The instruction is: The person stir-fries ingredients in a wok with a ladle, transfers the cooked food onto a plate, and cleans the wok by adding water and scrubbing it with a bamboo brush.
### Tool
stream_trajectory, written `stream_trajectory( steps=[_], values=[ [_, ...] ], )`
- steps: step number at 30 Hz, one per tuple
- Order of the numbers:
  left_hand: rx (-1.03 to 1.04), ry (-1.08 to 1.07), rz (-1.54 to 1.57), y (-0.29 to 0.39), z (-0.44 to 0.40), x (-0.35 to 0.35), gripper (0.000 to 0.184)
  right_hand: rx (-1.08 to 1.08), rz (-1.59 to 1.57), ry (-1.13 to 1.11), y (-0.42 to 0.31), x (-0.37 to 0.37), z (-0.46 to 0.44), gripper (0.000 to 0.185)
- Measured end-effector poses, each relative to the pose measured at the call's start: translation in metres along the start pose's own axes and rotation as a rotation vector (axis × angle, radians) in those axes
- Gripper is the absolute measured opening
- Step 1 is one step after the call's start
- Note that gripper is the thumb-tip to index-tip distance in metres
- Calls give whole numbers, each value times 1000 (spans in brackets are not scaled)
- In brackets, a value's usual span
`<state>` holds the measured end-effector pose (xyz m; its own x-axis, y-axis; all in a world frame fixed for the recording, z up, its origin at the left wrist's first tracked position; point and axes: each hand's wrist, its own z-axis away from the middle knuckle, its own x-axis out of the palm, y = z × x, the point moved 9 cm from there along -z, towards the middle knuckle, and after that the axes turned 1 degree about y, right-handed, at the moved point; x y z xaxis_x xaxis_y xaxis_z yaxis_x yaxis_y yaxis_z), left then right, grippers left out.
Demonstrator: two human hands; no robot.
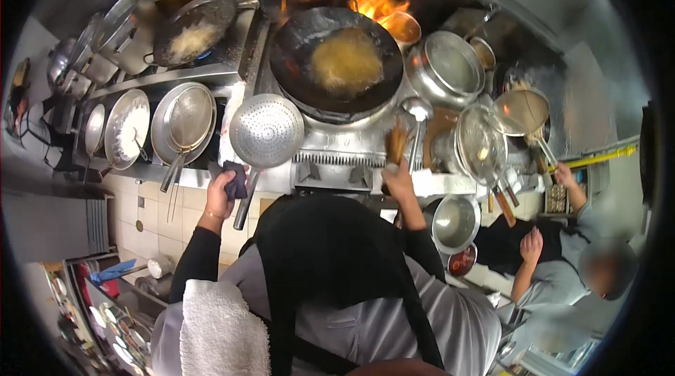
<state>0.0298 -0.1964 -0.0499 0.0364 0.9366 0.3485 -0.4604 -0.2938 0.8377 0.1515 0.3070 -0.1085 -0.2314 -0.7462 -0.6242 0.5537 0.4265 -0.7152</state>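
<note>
My left hand [219,196] is closed around a dark folded cloth [237,180] at the front edge of the stove. Just to the right of it lies a large perforated skimmer [267,130], its handle pointing toward me. My right hand [399,182] grips a bamboo wok brush [396,145], bristles up and slightly blurred. Ahead, between my hands, a black wok [292,84] sits on the burner with yellowish liquid [346,61] in it. A metal ladle [418,110] rests close to the brush.
Tall flames [383,3] rise behind the wok. A second wok [223,14] with pale food stands at back left. Steel pots [429,84] and strainers [190,116] crowd both sides. At right, a co-worker [555,270] holds a long-handled strainer [524,110].
</note>
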Motion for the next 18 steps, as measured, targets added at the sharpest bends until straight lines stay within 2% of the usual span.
stream_trajectory(
  steps=[1,2,3,4,6,7,9,11,12,13,15,18],
  values=[
    [-2,4,35,1,8,-1,43,-13,-32,25,2,-19,9,87],
    [1,18,52,1,15,-5,43,-349,-124,151,-5,-40,9,85],
    [-2,24,107,-1,22,-10,41,-277,-353,24,-51,-69,23,82],
    [-2,27,161,-2,27,-15,38,-245,-439,24,-90,-90,32,82],
    [-1,70,176,0,36,-21,40,-278,-35,64,-131,-110,7,71],
    [2,77,206,-1,36,-26,41,-293,-20,58,-154,-105,-11,71],
    [12,90,256,-2,39,-36,42,-477,364,-44,-219,-68,-45,60],
    [11,136,272,-3,43,-45,42,-559,598,-332,-248,5,-103,52],
    [15,138,277,-2,45,-50,42,-692,638,-229,-258,38,-141,52],
    [16,162,285,-2,47,-57,42,-241,569,-349,-278,47,-156,50],
    [25,190,316,-5,50,-73,42,-345,467,-155,-290,66,-220,47],
    [39,229,367,-15,57,-100,41,-406,564,16,-298,98,-215,46]
  ],
)
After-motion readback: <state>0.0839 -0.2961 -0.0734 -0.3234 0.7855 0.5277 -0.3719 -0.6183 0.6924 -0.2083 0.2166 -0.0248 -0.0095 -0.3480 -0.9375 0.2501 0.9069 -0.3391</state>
